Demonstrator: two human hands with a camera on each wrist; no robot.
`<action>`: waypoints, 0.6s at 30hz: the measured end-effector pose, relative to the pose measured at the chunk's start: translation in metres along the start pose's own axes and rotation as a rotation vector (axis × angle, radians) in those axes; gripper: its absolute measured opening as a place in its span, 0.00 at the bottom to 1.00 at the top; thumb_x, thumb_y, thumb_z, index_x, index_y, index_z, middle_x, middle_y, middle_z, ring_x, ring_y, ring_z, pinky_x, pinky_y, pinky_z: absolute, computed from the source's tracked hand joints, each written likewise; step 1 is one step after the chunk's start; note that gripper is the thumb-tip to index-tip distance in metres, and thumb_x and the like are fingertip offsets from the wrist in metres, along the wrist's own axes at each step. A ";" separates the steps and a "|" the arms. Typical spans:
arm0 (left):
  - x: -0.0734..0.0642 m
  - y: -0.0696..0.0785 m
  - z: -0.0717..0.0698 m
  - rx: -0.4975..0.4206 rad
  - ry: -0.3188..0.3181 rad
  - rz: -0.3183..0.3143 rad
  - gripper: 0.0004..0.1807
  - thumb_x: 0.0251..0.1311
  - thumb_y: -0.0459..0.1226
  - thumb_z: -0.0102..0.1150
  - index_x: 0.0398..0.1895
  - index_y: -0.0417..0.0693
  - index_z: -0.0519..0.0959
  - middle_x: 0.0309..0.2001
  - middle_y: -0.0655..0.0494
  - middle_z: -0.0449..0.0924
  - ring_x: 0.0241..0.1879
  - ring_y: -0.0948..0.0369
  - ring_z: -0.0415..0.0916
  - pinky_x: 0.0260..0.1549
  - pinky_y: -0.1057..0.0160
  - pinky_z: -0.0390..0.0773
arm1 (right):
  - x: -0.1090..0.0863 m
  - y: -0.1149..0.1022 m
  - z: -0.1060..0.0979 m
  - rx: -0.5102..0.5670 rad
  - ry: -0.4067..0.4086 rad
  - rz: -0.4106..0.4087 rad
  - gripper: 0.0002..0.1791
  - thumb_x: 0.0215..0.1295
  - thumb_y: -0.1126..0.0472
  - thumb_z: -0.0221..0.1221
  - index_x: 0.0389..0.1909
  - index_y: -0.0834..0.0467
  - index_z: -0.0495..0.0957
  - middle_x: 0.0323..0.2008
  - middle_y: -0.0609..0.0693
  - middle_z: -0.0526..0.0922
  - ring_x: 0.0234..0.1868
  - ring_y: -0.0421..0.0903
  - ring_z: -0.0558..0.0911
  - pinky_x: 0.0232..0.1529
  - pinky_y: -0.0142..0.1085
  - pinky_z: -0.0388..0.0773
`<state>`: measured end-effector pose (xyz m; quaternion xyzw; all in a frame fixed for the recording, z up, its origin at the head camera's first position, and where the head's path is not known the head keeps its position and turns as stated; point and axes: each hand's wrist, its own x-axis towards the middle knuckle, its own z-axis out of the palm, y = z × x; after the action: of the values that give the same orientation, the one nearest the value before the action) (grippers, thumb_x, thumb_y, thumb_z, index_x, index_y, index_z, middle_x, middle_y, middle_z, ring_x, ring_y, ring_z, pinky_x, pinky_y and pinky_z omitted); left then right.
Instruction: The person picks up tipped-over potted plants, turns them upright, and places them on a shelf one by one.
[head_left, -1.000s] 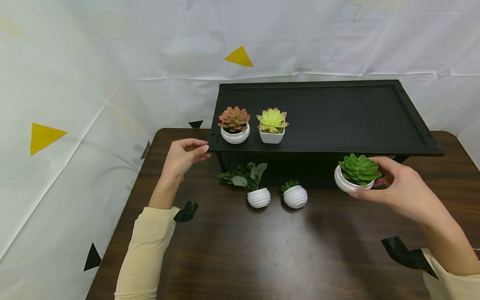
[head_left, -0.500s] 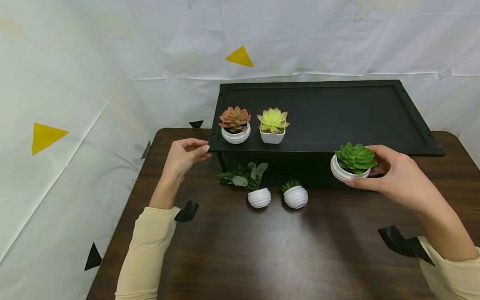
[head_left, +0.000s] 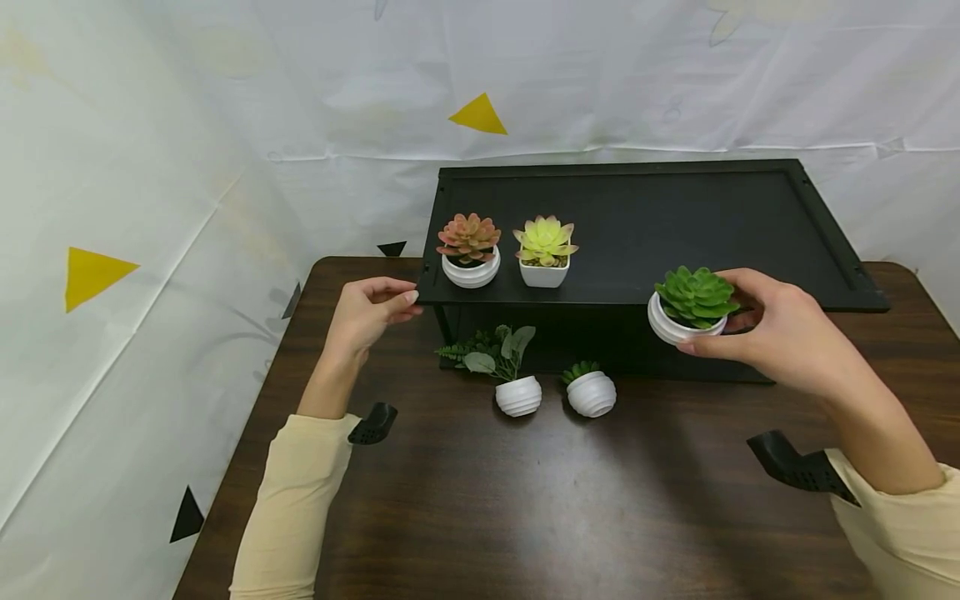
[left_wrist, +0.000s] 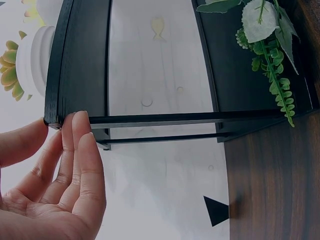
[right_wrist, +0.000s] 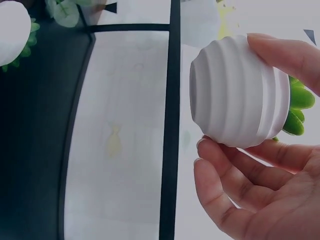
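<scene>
My right hand (head_left: 783,333) grips the ribbed white pot of a green succulent (head_left: 693,297), held up in front of the black shelf's (head_left: 675,225) front edge. In the right wrist view the thumb lies on one side of the white pot (right_wrist: 235,92) and the fingers on the other. With thumb and fingertips, my left hand (head_left: 360,317) pinches the shelf's front left corner. On the shelf top, a reddish succulent (head_left: 469,242) in a round white pot stands left of a yellow-green succulent (head_left: 545,246) in a square white pot.
Below the top, a leafy plant (head_left: 517,396) and a small green succulent (head_left: 591,393), both in white pots, stand at the lower level's front. The shelf rests on a brown wooden table (head_left: 525,517). White sheeting (head_left: 637,83) hangs behind and at the left.
My right hand has raised the green succulent and carried it left and toward the shelf top. My left hand stays at the shelf corner, and the other plants have not moved.
</scene>
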<state>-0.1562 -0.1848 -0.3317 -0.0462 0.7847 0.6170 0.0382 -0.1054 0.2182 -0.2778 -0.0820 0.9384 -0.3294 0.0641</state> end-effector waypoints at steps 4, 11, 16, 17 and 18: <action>0.000 -0.001 0.000 -0.003 -0.001 0.002 0.14 0.59 0.30 0.57 0.46 0.29 0.76 0.39 0.41 0.78 0.25 0.67 0.80 0.33 0.68 0.80 | 0.006 -0.004 0.000 -0.012 0.004 -0.033 0.39 0.47 0.52 0.70 0.58 0.64 0.65 0.38 0.56 0.75 0.28 0.40 0.73 0.23 0.31 0.70; 0.000 -0.001 0.000 -0.005 0.000 0.006 0.13 0.59 0.29 0.57 0.46 0.29 0.76 0.38 0.42 0.78 0.25 0.67 0.80 0.33 0.68 0.80 | 0.018 -0.012 -0.002 -0.011 -0.018 -0.059 0.39 0.46 0.52 0.71 0.57 0.64 0.66 0.36 0.56 0.75 0.28 0.43 0.73 0.23 0.32 0.70; 0.000 -0.001 0.000 -0.006 -0.002 0.010 0.14 0.59 0.30 0.57 0.46 0.29 0.76 0.37 0.43 0.78 0.26 0.66 0.80 0.33 0.67 0.80 | 0.026 -0.016 0.000 0.000 -0.055 -0.032 0.40 0.47 0.53 0.70 0.58 0.65 0.65 0.41 0.57 0.74 0.33 0.47 0.73 0.26 0.33 0.71; 0.000 -0.001 0.000 -0.006 -0.002 0.012 0.14 0.59 0.30 0.57 0.46 0.29 0.76 0.37 0.43 0.78 0.26 0.65 0.80 0.33 0.67 0.80 | 0.028 -0.016 0.000 0.001 -0.065 -0.035 0.40 0.47 0.53 0.70 0.58 0.65 0.64 0.42 0.58 0.74 0.35 0.48 0.73 0.27 0.34 0.71; -0.001 0.000 -0.001 -0.006 -0.002 0.013 0.14 0.59 0.30 0.57 0.46 0.29 0.76 0.37 0.44 0.78 0.27 0.64 0.80 0.33 0.67 0.80 | 0.030 -0.016 0.000 0.000 -0.074 -0.029 0.40 0.48 0.53 0.69 0.59 0.65 0.64 0.43 0.58 0.73 0.37 0.49 0.73 0.28 0.35 0.71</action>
<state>-0.1556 -0.1854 -0.3320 -0.0405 0.7833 0.6194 0.0349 -0.1326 0.2000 -0.2695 -0.1077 0.9341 -0.3272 0.0940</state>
